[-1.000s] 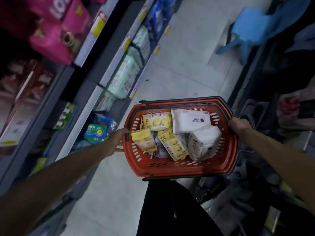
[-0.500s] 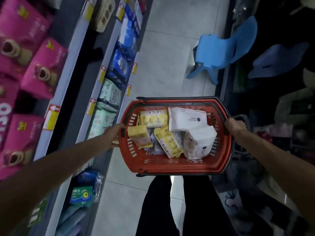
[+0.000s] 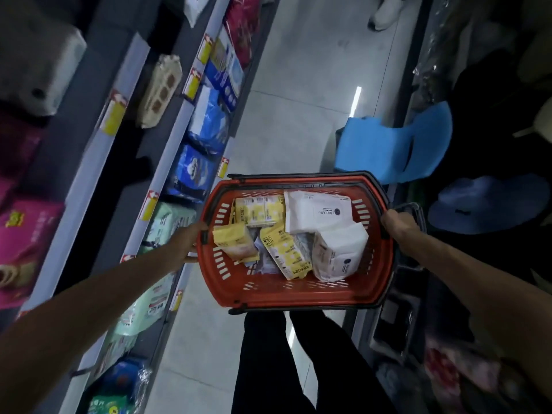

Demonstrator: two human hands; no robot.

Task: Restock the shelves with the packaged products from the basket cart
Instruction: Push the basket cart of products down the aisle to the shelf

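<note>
A red plastic basket (image 3: 294, 295) with a black rim is carried in front of me above the aisle floor. My left hand (image 3: 188, 243) grips its left rim and my right hand (image 3: 397, 227) grips its right rim. Inside lie several packs: yellow tissue packs (image 3: 258, 210), (image 3: 236, 242), (image 3: 283, 255) and two white packs (image 3: 318, 210), (image 3: 339, 252). The shelves (image 3: 167, 150) stand along my left, stocked with blue packs (image 3: 206, 124), pale green packs (image 3: 162, 225) and pink packs (image 3: 27, 240).
A blue plastic stool (image 3: 394, 144) stands on the floor just beyond the basket, right of centre. Dark goods and hats (image 3: 484, 204) crowd the right side. Someone's white shoe (image 3: 386, 10) shows far up the aisle. My dark-trousered legs (image 3: 283, 363) are below the basket.
The view has advanced along the aisle: shelf goods slid toward me and the blue stool is nearer the basket. Both hands keep their hold on the basket rim.
</note>
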